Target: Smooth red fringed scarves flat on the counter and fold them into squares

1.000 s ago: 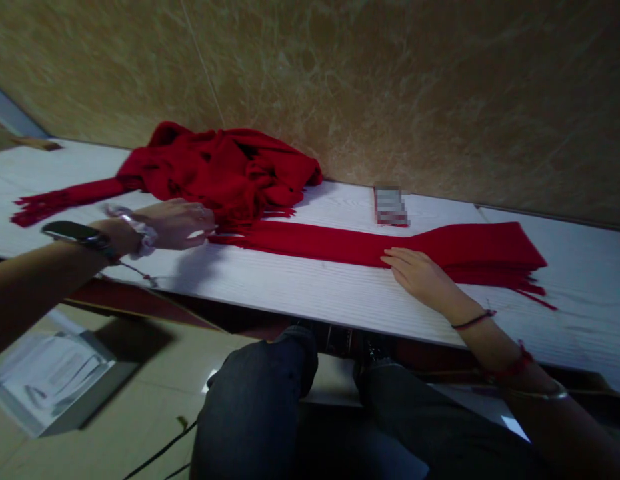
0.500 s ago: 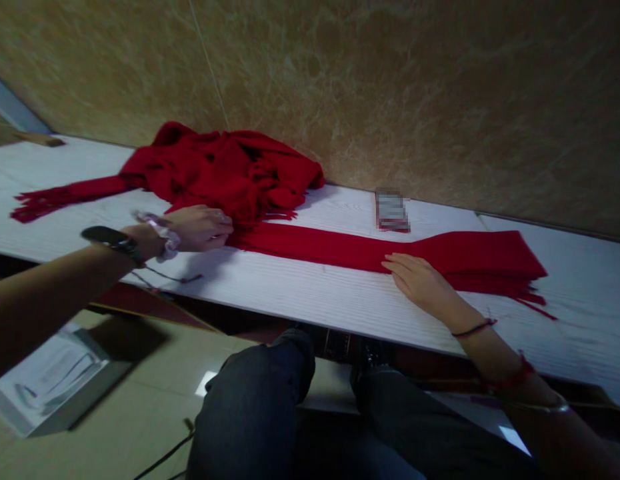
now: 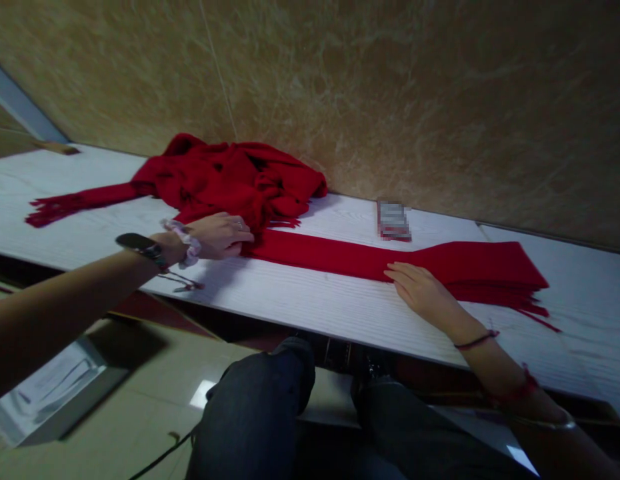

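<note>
A long red scarf (image 3: 327,259), folded into a narrow strip, lies across the white wood-grain tabletop (image 3: 310,297). Its right end fans wider and shows stacked layers with fringe. At the strip's left end my left hand (image 3: 223,235) has its fingers curled on the cloth, and the fingertips are partly hidden. Flat on the near edge around the strip's middle rests my right hand (image 3: 423,293), fingers stretched out. Just behind my left hand is a crumpled heap of red fringed cloth (image 3: 225,173), one tasselled end trailing left.
Against the marbled wall (image 3: 365,100) lies a small blurred flat item (image 3: 394,220), behind the strip. A brown wooden piece (image 3: 57,147) is at the far left. Below the table's front edge are my knees (image 3: 255,407), and a grey-white box (image 3: 60,393) stands on the floor.
My left hand has shifted slightly right along the strip's left end. My right hand keeps its place on the cloth. The whole view has tilted a little.
</note>
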`<move>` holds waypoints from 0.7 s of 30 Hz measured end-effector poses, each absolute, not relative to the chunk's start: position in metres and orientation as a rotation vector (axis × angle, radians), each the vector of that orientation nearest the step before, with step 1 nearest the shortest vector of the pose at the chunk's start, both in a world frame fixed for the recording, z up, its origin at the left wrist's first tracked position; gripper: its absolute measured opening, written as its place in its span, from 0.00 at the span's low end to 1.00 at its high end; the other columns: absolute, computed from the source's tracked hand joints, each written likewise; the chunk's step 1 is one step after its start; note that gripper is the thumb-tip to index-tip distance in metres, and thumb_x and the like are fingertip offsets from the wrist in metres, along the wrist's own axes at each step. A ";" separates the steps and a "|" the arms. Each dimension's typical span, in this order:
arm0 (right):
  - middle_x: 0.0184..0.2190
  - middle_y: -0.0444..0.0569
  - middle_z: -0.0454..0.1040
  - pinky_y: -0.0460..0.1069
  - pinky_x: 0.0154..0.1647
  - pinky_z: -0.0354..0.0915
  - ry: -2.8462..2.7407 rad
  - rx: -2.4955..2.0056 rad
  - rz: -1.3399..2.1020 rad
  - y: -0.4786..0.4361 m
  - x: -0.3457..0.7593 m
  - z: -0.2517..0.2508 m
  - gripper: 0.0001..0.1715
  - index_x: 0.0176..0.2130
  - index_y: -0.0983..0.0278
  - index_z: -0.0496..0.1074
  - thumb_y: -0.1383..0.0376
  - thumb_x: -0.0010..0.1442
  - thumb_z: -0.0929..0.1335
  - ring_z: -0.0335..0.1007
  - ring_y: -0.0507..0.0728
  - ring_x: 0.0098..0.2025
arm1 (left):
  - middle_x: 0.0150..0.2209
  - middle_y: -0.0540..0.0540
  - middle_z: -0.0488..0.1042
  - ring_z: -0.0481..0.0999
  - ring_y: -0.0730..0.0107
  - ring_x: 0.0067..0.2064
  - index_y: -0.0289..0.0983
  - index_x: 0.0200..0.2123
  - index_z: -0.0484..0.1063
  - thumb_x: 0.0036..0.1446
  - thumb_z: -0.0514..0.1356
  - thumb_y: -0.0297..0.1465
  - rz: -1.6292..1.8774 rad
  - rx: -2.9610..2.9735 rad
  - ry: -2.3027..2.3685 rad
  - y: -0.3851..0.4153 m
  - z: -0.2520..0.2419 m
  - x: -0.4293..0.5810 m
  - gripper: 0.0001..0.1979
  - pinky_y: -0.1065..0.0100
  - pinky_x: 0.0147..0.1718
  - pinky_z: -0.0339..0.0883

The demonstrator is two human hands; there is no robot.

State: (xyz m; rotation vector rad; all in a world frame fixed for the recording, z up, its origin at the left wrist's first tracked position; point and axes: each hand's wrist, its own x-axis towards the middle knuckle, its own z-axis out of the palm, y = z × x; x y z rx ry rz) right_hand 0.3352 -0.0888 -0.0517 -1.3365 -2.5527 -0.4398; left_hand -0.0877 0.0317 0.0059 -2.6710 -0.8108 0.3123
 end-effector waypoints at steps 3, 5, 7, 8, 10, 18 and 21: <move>0.48 0.55 0.70 0.55 0.51 0.60 -2.547 -1.327 -0.437 -0.088 0.336 -0.053 0.19 0.48 0.70 0.68 0.69 0.61 0.57 0.62 0.58 0.52 | 0.37 0.44 0.72 0.64 0.65 0.41 0.34 0.37 0.72 0.54 0.49 0.26 0.375 -2.607 -0.861 0.032 0.014 -0.111 0.13 0.64 0.41 0.58; 0.48 0.55 0.70 0.55 0.52 0.60 -2.555 -1.310 -0.440 -0.088 0.337 -0.054 0.19 0.47 0.70 0.68 0.70 0.60 0.57 0.62 0.58 0.52 | 0.37 0.43 0.71 0.65 0.66 0.40 0.33 0.37 0.72 0.56 0.47 0.27 0.296 -2.616 -0.887 0.030 0.020 -0.111 0.14 0.65 0.40 0.59; 0.48 0.55 0.70 0.55 0.52 0.60 -2.561 -1.304 -0.443 -0.087 0.337 -0.055 0.19 0.47 0.70 0.69 0.70 0.60 0.57 0.62 0.58 0.52 | 0.37 0.42 0.70 0.65 0.67 0.39 0.32 0.39 0.71 0.58 0.44 0.27 0.159 -2.646 -0.895 0.029 0.022 -0.099 0.16 0.66 0.41 0.59; 0.48 0.55 0.70 0.55 0.52 0.60 -2.560 -1.308 -0.444 -0.087 0.337 -0.055 0.19 0.47 0.70 0.69 0.70 0.60 0.57 0.62 0.58 0.52 | 0.38 0.42 0.70 0.66 0.67 0.39 0.32 0.39 0.71 0.59 0.43 0.28 0.094 -2.655 -0.900 0.029 0.020 -0.090 0.17 0.66 0.41 0.60; 0.48 0.55 0.70 0.55 0.52 0.60 -2.545 -1.324 -0.447 -0.087 0.337 -0.056 0.19 0.47 0.70 0.69 0.70 0.60 0.57 0.63 0.58 0.52 | 0.38 0.43 0.70 0.67 0.67 0.39 0.34 0.39 0.72 0.58 0.45 0.31 0.055 -2.671 -0.924 0.034 0.014 -0.074 0.16 0.67 0.41 0.60; 0.48 0.55 0.71 0.55 0.51 0.61 -2.548 -1.333 -0.432 -0.087 0.336 -0.055 0.18 0.46 0.70 0.69 0.70 0.60 0.58 0.63 0.58 0.51 | 0.36 0.47 0.70 0.67 0.68 0.37 0.40 0.34 0.73 0.50 0.48 0.27 0.101 -2.696 -0.978 0.053 -0.001 -0.082 0.14 0.68 0.39 0.62; 0.48 0.55 0.70 0.55 0.51 0.61 -2.529 -1.345 -0.406 -0.087 0.336 -0.055 0.18 0.46 0.70 0.69 0.70 0.60 0.57 0.63 0.58 0.51 | 0.36 0.46 0.69 0.67 0.68 0.37 0.39 0.34 0.73 0.51 0.47 0.26 0.007 -2.707 -0.968 0.049 0.000 -0.081 0.15 0.67 0.40 0.62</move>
